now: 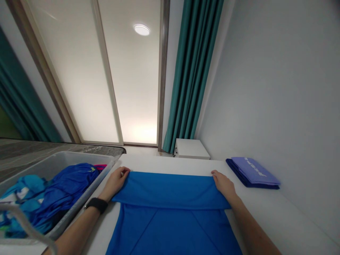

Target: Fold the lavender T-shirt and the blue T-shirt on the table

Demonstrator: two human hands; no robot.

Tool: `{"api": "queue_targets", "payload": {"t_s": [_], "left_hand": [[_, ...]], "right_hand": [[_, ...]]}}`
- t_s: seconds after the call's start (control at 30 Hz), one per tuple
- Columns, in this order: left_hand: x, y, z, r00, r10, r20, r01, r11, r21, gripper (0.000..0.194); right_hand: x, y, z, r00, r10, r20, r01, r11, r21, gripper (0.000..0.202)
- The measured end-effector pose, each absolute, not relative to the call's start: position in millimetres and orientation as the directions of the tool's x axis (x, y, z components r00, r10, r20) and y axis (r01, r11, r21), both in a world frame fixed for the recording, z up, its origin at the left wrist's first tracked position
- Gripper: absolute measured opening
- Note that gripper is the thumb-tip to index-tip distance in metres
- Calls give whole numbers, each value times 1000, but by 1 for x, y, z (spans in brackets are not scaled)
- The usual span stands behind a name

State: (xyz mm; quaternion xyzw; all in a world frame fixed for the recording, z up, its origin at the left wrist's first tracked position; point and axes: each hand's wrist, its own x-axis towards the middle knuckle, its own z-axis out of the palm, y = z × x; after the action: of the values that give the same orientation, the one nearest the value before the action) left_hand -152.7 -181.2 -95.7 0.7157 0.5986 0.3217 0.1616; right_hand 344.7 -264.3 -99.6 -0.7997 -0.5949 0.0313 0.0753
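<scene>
A blue garment [172,230], which looks like a shirt, lies spread on the white table [159,163]. Its far part is turned over into a broad band across the width. My left hand [118,179] pinches the far left corner of that band; a black band circles the wrist. At the far right corner, my right hand [224,182] grips the cloth between thumb and fingers. The far edge runs straight between both hands. The near end of the garment passes out of the picture at the bottom.
On the left, a grey plastic bin [87,156] holds crumpled blue clothes [67,187]. Folded purple and navy clothes [252,171] lie at the table's right, near the wall [278,88]. Beyond the table stand a white cabinet [192,148], a green curtain [195,71] and frosted sliding doors [132,88].
</scene>
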Motion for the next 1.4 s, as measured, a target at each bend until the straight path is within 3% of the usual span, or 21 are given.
{"api": "queue_targets", "payload": {"t_s": [0.23,0.37,0.5,0.63,0.7,0.83,0.93,1.1,1.4], "left_hand": [[-152,-181,-95,62,965,254,772,-208,601,36],[-152,-181,-94,90,961,262,784,-231,576,37],[-151,-183,-91,93,965,245,777,-224,588,37],[-155,-187,-86,125,972,199,769,-221,599,39],[-157,-192,-82,164,968,190,805,-243,541,44],[-147,-212,-76,220,939,265,913,-294,284,48],[-126,-231,-81,348,893,284,892,-409,192,51],[-98,-249,-104,480,849,222,836,-519,179,61],[-92,-240,-113,504,844,183,838,-529,134,64]], "right_hand": [[343,-271,-99,291,947,134,955,-280,-97,40],[328,-278,-92,141,973,182,989,-148,22,44],[294,-284,-99,-7,985,173,999,13,-32,51],[268,-289,-114,-17,998,60,995,22,-98,65],[264,-291,-120,-8,1000,27,994,11,-105,70],[265,-293,-124,-8,999,37,994,12,-104,74],[265,-294,-125,-13,998,63,993,20,-117,75],[265,-296,-127,-8,995,98,994,19,-110,75],[271,-286,-124,-10,998,63,996,15,-88,70]]}}
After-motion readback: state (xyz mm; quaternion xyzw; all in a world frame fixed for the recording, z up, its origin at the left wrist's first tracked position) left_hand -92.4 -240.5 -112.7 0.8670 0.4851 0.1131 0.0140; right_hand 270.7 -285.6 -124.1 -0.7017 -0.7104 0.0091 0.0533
